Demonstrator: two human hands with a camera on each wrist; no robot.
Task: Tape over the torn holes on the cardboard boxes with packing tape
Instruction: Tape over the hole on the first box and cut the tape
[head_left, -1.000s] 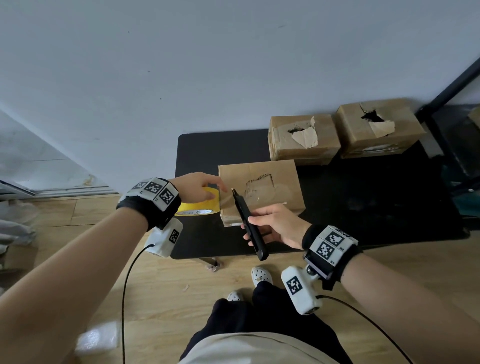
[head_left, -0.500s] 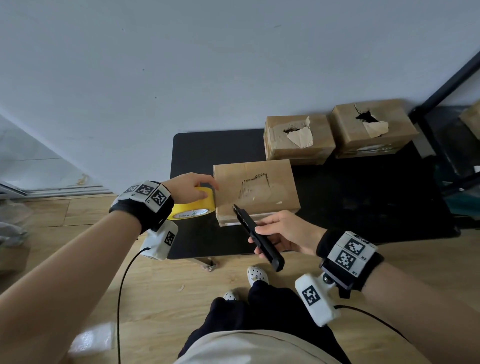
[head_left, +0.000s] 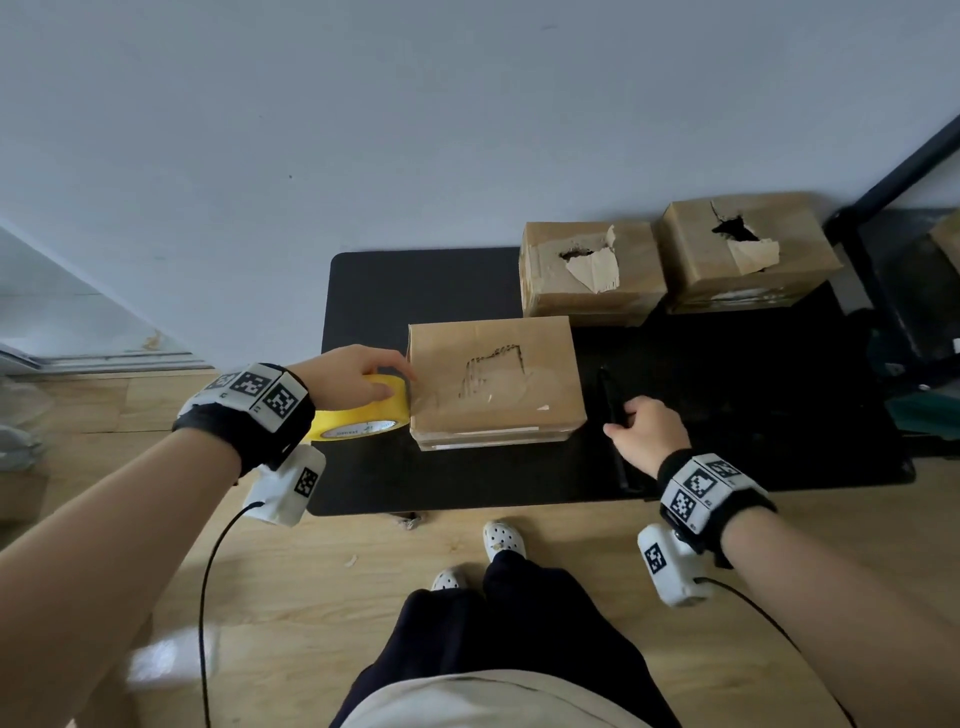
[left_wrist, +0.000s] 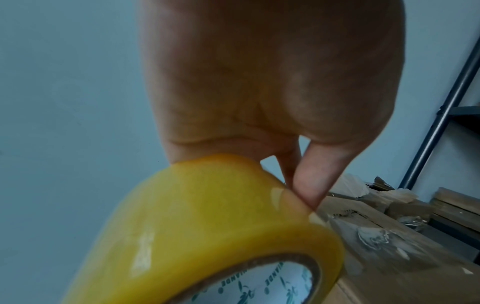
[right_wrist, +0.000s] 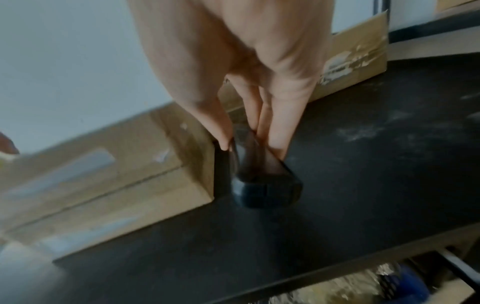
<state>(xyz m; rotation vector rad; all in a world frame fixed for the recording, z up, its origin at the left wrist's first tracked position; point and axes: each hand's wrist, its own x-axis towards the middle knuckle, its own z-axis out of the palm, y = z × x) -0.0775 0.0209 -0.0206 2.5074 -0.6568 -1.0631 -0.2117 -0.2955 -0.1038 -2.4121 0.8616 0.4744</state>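
The yellow packing tape roll (head_left: 363, 415) stands on edge against the left side of the near cardboard box (head_left: 493, 384), whose torn flap lies under clear tape. My left hand (head_left: 397, 371) curls over the roll, thumb and finger pinching at its rim (left_wrist: 301, 191) next to the box top (left_wrist: 389, 246). My right hand (head_left: 631, 421) pinches a black utility knife (head_left: 607, 389) that lies on the black table (head_left: 727, 415) just right of the box. In the right wrist view, thumb and fingers (right_wrist: 278, 133) hold the knife (right_wrist: 259, 181) from both sides.
Two more boxes with open torn holes stand at the back of the table, one in the middle (head_left: 592, 270) and one to its right (head_left: 743, 249). A dark metal shelf frame (head_left: 909, 171) rises at the right. The wall is close behind.
My right hand carried the knife from in front of the near box to the right and set it down on the table. My left hand stayed on the tape roll.
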